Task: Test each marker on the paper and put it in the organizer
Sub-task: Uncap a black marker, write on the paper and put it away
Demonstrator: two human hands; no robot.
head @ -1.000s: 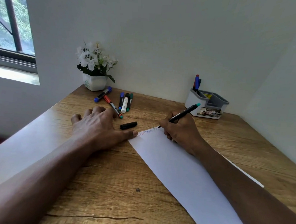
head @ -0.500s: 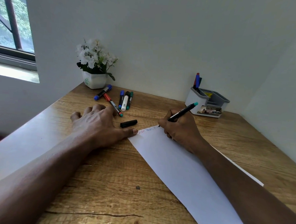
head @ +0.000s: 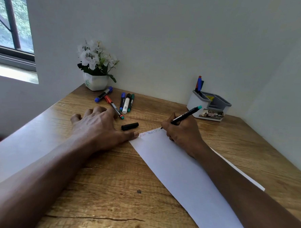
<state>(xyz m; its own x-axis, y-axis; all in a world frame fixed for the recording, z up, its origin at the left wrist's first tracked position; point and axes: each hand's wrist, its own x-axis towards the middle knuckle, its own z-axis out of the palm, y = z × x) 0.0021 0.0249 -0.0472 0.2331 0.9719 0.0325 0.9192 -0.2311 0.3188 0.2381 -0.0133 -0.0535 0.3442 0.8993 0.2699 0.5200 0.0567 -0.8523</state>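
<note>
Head view: a wooden desk [head: 106, 190] set into a wall corner is being looked down on, with both forearms reaching in from the near edge.
Right hand [head: 183, 133]: it is being kept closed around a black marker [head: 186, 115], the fingers clamped on the barrel in a writing grip; the heel of the hand is being rested on the paper.
Marker in hand: its tip is being pressed onto the far end of the paper, and its teal end is being tilted up towards the far right corner of the desk.
Paper [head: 186, 183]: a long white sheet is being laid diagonally, from the middle of the desk down to the near right edge; small red, blue and dark scribbles are being shown along its far end.
Left hand [head: 99, 128]: it is being held flat and spread on the desk, gripping nothing, with the thumb tip touching the far left corner of the sheet.
Cap [head: 130, 126]: a black cap is being left lying on the wood just beyond the left thumb, apart from the paper.
Loose markers [head: 126, 102]: five are being kept near the far left corner, three side by side and two more angled just to their left, one of those reaching the left fingertips.
Organizer [head: 197, 103]: a grey and white holder is being kept near the far right corner, with markers [head: 198, 84] standing upright in its tall left compartment.
Flower pot [head: 95, 82]: white flowers are being held in a white pot at the far left corner.
</note>
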